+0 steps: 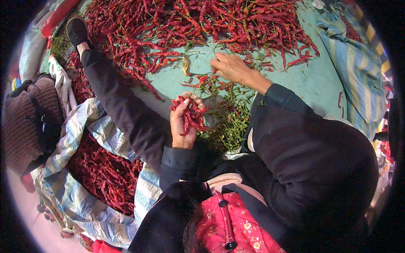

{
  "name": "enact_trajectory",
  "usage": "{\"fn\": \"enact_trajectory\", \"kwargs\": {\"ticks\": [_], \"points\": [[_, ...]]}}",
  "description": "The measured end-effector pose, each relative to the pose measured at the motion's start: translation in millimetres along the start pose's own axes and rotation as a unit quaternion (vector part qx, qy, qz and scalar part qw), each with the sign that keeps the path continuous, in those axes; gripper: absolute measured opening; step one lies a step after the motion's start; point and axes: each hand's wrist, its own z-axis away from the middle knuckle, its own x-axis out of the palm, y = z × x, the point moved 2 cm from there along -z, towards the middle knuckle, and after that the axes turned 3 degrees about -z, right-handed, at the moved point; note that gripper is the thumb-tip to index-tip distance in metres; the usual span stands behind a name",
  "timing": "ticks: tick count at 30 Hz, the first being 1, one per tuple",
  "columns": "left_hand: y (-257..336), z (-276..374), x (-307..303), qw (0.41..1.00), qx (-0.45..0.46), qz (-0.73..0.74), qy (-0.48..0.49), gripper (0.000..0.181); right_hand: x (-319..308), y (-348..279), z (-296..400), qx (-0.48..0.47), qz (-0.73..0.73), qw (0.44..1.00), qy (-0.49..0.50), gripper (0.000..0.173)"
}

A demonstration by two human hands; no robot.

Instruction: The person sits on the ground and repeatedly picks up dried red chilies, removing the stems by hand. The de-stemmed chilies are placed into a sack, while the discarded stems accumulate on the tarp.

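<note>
In my left hand [181, 129] lies a bunch of wrinkled dried red chili peppers [193, 119], with the thumb pressed over it. My right hand [232, 68] is up and to the right, above the green sheet [265, 85], its fingers bent together near the edge of the big chili heap [202, 19]. Whether the right fingertips pinch anything is hidden by the hand. Below the right forearm is a pile of green chili stems [234, 126]. A yellowish chili [185, 65] and a few loose red pieces [202, 79] lie between the hands and the heap.
On my left, an open striped woven sack [76, 126] holds many red chilies [104, 174]. My outstretched leg [117, 101] crosses beside the heap. A brown knitted item [31, 123] sits at the far left. Another striped sack [357, 66] stands at the right.
</note>
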Motion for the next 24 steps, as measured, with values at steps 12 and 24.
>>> {"fn": "enact_trajectory", "kwargs": {"ticks": [12,24], "points": [[-20,-6,16,0.994,-0.077,-0.021,0.079,0.034,-27,-77,17,0.134,-0.401,0.904,-0.058,0.014],[-20,-10,-14,0.996,-0.031,-0.08,0.037,0.018,-18,-17,51,0.109,-0.087,0.99,-0.008,0.01]]}}
